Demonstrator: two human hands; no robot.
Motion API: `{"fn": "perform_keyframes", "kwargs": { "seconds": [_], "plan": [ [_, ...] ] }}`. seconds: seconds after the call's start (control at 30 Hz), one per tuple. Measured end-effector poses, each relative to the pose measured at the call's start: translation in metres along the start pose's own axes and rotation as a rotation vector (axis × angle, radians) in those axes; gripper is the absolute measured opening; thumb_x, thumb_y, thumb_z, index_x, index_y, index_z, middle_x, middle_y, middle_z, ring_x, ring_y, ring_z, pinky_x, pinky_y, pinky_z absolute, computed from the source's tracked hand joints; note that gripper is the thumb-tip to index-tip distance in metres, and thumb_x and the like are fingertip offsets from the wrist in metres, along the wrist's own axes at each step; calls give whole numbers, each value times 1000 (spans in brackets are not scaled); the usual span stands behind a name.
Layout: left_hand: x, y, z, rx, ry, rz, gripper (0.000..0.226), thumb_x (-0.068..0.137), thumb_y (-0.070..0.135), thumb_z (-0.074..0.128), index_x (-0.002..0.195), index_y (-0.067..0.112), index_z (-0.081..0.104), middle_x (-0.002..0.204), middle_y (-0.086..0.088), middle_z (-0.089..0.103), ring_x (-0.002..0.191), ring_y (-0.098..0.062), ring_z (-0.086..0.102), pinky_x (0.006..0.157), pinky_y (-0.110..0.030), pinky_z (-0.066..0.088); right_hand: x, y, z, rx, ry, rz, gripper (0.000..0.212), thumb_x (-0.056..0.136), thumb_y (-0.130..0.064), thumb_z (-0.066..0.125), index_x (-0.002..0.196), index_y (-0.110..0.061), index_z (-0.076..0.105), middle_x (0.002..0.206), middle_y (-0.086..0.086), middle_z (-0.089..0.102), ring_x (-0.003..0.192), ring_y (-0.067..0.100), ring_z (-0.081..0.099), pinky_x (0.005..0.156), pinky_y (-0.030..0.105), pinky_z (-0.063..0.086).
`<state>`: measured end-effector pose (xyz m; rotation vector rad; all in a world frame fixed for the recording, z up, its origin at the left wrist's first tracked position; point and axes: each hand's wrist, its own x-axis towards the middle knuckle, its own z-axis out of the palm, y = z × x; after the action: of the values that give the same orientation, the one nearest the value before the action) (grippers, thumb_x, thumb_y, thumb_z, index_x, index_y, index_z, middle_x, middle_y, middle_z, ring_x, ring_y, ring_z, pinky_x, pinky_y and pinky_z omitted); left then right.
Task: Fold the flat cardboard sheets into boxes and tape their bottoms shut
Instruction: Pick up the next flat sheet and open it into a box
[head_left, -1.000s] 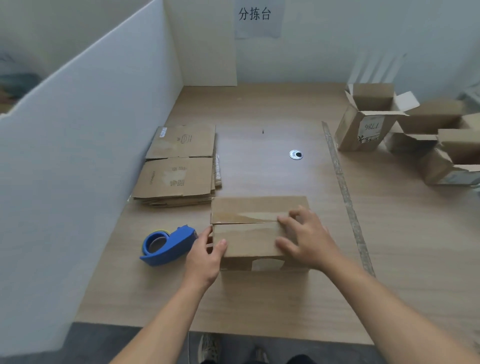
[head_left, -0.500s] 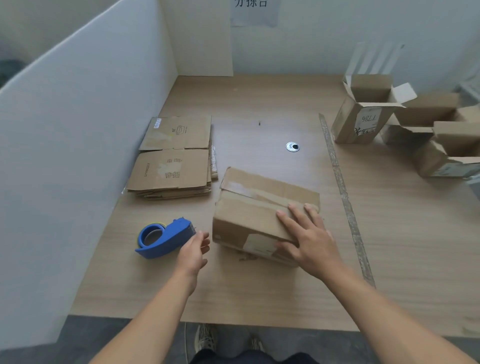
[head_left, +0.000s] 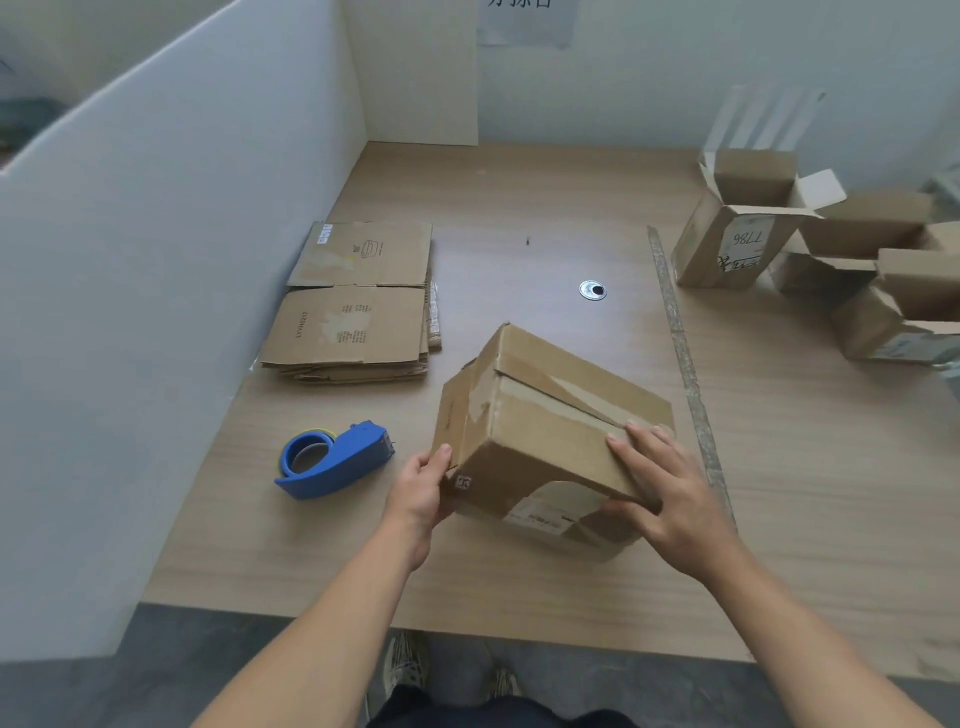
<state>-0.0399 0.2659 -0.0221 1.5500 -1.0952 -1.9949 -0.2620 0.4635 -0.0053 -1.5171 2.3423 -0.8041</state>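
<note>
A folded brown cardboard box (head_left: 550, 415) sits tilted near the table's front, its flaps closed on top with old tape marks across the seam. My left hand (head_left: 423, 488) grips the box's near left corner, thumb on the left face. My right hand (head_left: 660, 488) holds the near right edge, fingers spread on top and thumb under the front face. A blue tape dispenser (head_left: 332, 460) lies on the table left of the box, untouched. A stack of flat cardboard sheets (head_left: 358, 306) lies behind it by the white partition.
Several open folded boxes (head_left: 748, 228) stand at the back right of the wooden table (head_left: 519, 587). A grey strip (head_left: 680, 343) runs front to back right of my box. A white partition (head_left: 156, 260) walls the left side. A small metal disc (head_left: 592, 290) lies mid-table.
The box has been turned and its near side lifted, now tilted. My left hand left the area by the tape dispenser and took hold of the box's left corner.
</note>
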Motion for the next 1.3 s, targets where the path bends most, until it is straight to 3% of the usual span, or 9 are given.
{"fn": "perform_keyframes", "kwargs": {
  "seconds": [0.23,0.4,0.47,0.63,0.83,0.93,1.07,1.17,1.3],
  "plan": [
    [-9,-60,-62,150,217,-81,37,97,39,60,129,28,45,109,-7,68,85,-33,68,69,-46,58,-9,-37,32,-243,-323,31,72,88,-59,58,150,-50,23,162,-19,10,149,17,-2,118,50,25],
    [-14,-73,-90,262,304,-79,42,98,36,58,136,31,40,121,-3,62,93,-29,66,66,-43,61,-40,-42,76,-204,-350,7,79,86,-57,58,147,-54,8,163,-14,13,150,25,3,106,56,40],
    [-13,-75,-96,280,309,-76,49,98,35,59,141,37,35,126,1,60,103,-28,64,78,-48,60,-44,-48,85,-244,-372,24,80,86,-55,61,146,-55,8,163,-14,9,150,24,0,104,58,40],
    [-5,-73,-102,464,269,-78,52,92,39,59,142,39,42,132,2,58,114,-25,59,99,-50,51,-24,-76,86,-425,-448,49,63,93,-46,50,147,-41,19,162,-2,-8,150,33,-14,114,70,3],
    [-9,-25,-108,985,352,187,51,97,35,56,143,16,48,146,-9,42,132,-32,38,111,-41,31,-7,-89,97,-374,-419,67,70,89,-72,26,148,-35,17,161,9,-5,147,36,-21,117,55,-12],
    [4,1,-114,1082,392,398,56,95,30,57,147,16,42,146,-9,44,132,-31,37,109,-41,31,-11,-82,109,-390,-362,39,74,86,-71,21,152,-42,7,164,9,-3,145,31,-25,115,52,-17],
    [30,25,-121,1182,393,416,66,95,31,56,154,26,27,145,-9,45,131,-32,36,108,-44,32,-8,-82,107,-335,-401,53,72,91,-70,24,154,-43,4,164,4,-13,146,28,-29,113,46,-25],
    [50,31,-123,1287,383,348,69,97,36,52,156,32,17,141,-14,46,126,-36,41,103,-47,38,-4,-81,102,-270,-396,61,72,84,-71,14,153,-47,14,164,1,-5,148,25,-22,114,42,-21],
    [68,33,-116,1396,337,280,68,100,46,45,156,40,8,130,-20,46,117,-36,47,92,-47,45,-2,-78,103,-295,-331,52,59,85,-66,35,139,-44,47,152,8,36,143,30,16,115,48,5]
  ]
}}
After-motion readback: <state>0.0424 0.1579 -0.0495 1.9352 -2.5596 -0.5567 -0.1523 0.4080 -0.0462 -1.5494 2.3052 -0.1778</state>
